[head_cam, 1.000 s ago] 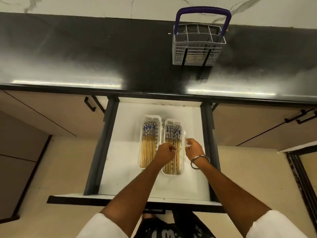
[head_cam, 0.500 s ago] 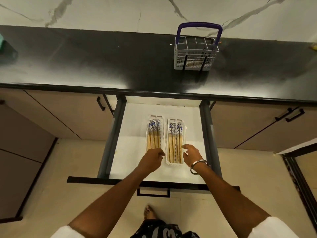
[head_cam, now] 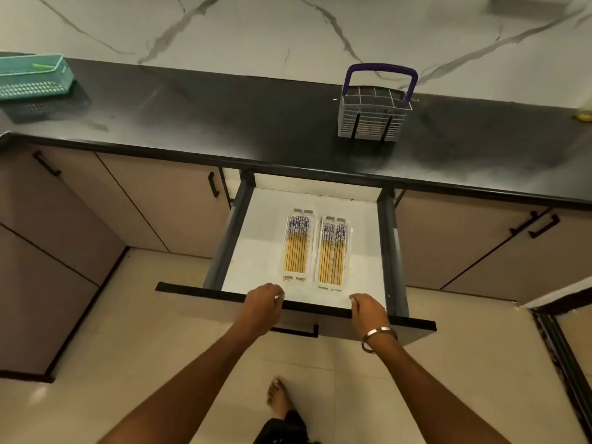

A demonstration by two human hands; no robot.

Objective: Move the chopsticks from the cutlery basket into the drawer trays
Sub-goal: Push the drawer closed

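Inside the open drawer [head_cam: 266, 251], tan chopsticks [head_cam: 296, 248] with blue-patterned tops are lying in two white trays [head_cam: 333, 285] set side by side. Both hands, left grip [head_cam: 262, 304] and right grip [head_cam: 368, 310], are hovering empty with fingers loosely curled at the drawer's front edge, just short of the trays.

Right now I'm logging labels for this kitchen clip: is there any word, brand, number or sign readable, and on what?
None can be read.
Chopsticks in the drawer trays: blue and white pattern on their ends, no legible characters.
Cutlery basket: no label visible.
Green basket: no label visible.
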